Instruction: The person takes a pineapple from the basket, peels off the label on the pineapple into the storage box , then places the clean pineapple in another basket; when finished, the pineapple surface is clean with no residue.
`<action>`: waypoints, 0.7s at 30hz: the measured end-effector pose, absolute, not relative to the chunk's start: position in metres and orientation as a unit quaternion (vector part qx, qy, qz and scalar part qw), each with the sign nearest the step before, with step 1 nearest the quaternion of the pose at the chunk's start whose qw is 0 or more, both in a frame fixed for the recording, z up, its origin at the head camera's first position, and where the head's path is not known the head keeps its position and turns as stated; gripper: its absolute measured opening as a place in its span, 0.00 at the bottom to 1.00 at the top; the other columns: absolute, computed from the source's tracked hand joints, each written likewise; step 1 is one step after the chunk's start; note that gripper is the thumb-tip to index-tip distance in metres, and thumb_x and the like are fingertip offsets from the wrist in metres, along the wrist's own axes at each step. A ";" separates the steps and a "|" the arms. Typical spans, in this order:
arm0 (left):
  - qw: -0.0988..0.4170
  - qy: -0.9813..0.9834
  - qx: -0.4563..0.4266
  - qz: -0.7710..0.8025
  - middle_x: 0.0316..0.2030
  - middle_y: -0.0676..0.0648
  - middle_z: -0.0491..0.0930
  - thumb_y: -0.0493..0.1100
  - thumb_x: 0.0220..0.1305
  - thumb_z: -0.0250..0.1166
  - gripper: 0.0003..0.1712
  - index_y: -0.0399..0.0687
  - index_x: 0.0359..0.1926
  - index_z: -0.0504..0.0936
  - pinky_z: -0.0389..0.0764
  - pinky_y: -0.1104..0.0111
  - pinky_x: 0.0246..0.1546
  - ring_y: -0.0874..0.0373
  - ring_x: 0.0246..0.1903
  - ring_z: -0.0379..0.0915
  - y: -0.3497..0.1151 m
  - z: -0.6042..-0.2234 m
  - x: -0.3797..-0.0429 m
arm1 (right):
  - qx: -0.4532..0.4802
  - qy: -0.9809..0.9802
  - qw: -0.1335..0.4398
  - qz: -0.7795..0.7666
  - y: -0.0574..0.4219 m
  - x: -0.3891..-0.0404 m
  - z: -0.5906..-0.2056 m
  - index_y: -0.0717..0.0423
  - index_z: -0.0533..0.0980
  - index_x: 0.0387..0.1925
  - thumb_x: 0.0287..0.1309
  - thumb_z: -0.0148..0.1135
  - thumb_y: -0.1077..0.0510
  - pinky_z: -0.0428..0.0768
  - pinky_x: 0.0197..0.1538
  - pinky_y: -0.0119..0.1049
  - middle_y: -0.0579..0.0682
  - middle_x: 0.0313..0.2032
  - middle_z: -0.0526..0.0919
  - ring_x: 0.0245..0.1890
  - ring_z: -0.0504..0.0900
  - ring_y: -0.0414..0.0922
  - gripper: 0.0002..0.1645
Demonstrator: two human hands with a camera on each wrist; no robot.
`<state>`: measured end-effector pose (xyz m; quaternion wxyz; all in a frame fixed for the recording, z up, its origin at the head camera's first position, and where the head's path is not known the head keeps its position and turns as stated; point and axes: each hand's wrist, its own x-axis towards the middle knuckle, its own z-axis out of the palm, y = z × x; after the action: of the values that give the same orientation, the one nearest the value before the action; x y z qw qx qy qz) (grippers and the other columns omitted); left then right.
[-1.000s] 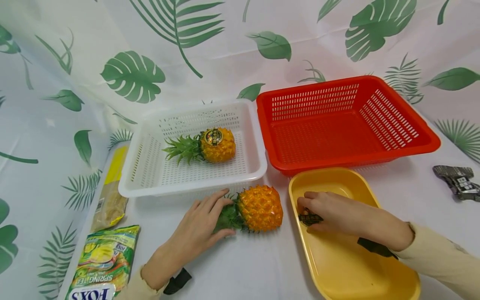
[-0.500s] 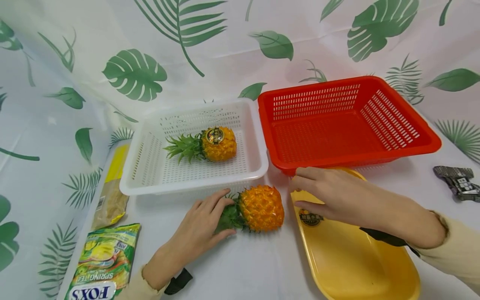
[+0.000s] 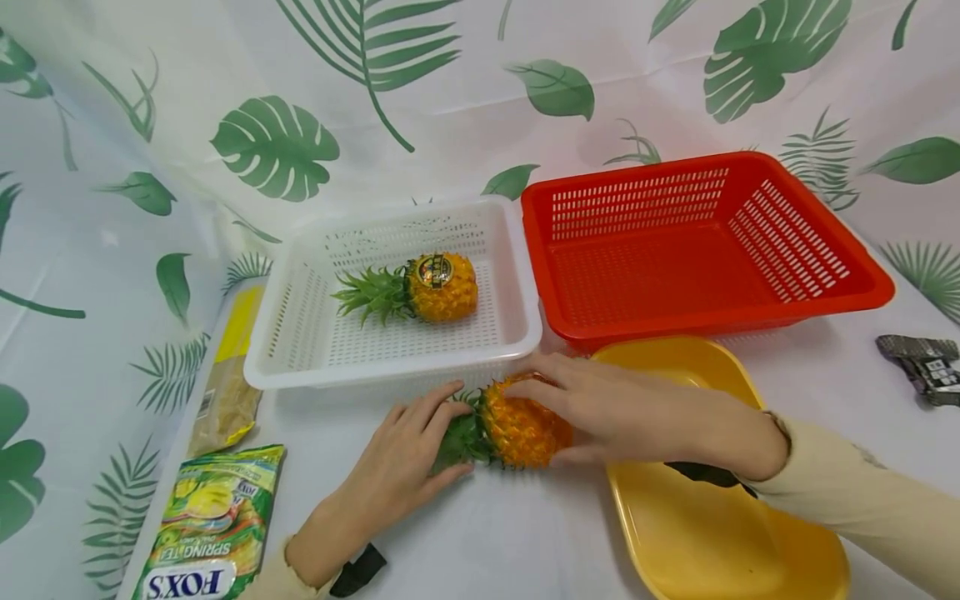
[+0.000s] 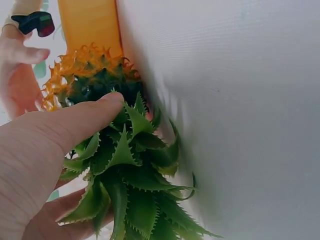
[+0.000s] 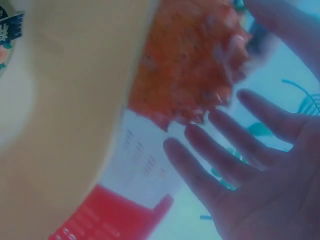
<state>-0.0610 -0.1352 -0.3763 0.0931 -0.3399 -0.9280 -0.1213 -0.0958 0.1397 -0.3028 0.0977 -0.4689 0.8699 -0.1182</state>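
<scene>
A small orange pineapple (image 3: 517, 429) lies on its side on the cloth in front of the white basket, green crown toward the left. My left hand (image 3: 393, 462) holds it by the crown; the left wrist view shows the thumb across the base of the leaves (image 4: 140, 170) and fingers on the far side. Over the fruit's right end is my right hand (image 3: 600, 408), its fingers extended and spread in the right wrist view. The yellow tray (image 3: 727, 533) stands to the right, under my right forearm. A dark round label (image 5: 6, 35) lies in it, hidden in the head view.
A white basket (image 3: 322, 375) at the back holds another pineapple (image 3: 442, 292) bearing a round label. The red basket (image 3: 637, 267) stands to its right. Two snack bags (image 3: 210, 508) lie at the left, and a dark crumpled wrapper (image 3: 926, 367) at the far right.
My right hand has let go of the label in the yellow tray, lifted, and moved left over the pineapple. The left hand has stayed on the crown.
</scene>
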 end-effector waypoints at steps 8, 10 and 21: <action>0.098 -0.929 -0.334 -0.124 0.65 0.48 0.70 0.59 0.50 0.75 0.38 0.52 0.59 0.72 0.77 0.59 0.47 0.56 0.57 0.73 -0.135 -0.376 -0.060 | -0.505 0.852 0.062 -0.123 0.136 -0.097 -0.317 0.55 0.61 0.69 0.48 0.75 0.44 0.77 0.61 0.43 0.51 0.66 0.66 0.63 0.69 0.46 0.52; 0.100 -0.929 -0.335 -0.125 0.66 0.48 0.69 0.59 0.51 0.75 0.38 0.53 0.59 0.72 0.77 0.59 0.47 0.56 0.57 0.73 -0.135 -0.377 -0.060 | -0.505 0.851 0.066 -0.128 0.136 -0.098 -0.319 0.55 0.60 0.70 0.48 0.76 0.44 0.77 0.61 0.43 0.51 0.66 0.65 0.62 0.69 0.45 0.53; 0.089 -0.929 -0.334 -0.133 0.66 0.47 0.69 0.58 0.51 0.75 0.37 0.52 0.59 0.72 0.78 0.58 0.47 0.55 0.59 0.72 -0.136 -0.377 -0.061 | -0.483 0.854 0.122 -0.148 0.136 -0.104 -0.320 0.51 0.57 0.73 0.48 0.75 0.43 0.74 0.64 0.42 0.50 0.70 0.60 0.64 0.68 0.44 0.56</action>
<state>-0.0606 -0.1359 -0.3766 0.0893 -0.3342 -0.9288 -0.1328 -0.1040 0.1358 -0.3199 0.1217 -0.4834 0.8542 -0.1482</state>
